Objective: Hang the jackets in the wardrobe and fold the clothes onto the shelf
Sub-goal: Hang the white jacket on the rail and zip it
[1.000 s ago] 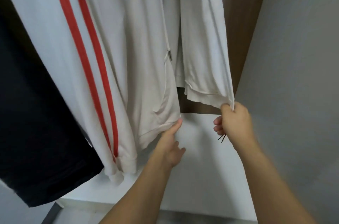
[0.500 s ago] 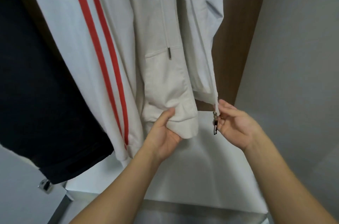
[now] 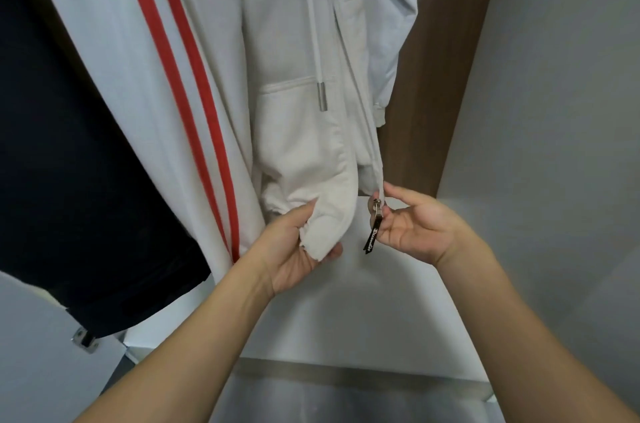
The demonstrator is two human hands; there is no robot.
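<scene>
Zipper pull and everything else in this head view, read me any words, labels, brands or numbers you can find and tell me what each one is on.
Black zipper pull tag, hanging from the cream hoodie at the right hand: white script lettering, too small and blurred to read.
White jacket with red stripes: no text visible.
Dark garment: no text visible.
Nothing else in view carries writing.

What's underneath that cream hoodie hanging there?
Below the hoodie lies a white shelf, bare where visible. The left hand grips the hem; the right hand pinches the zipper pull. The shelf's left part is covered by the striped jacket and dark garment.
</scene>
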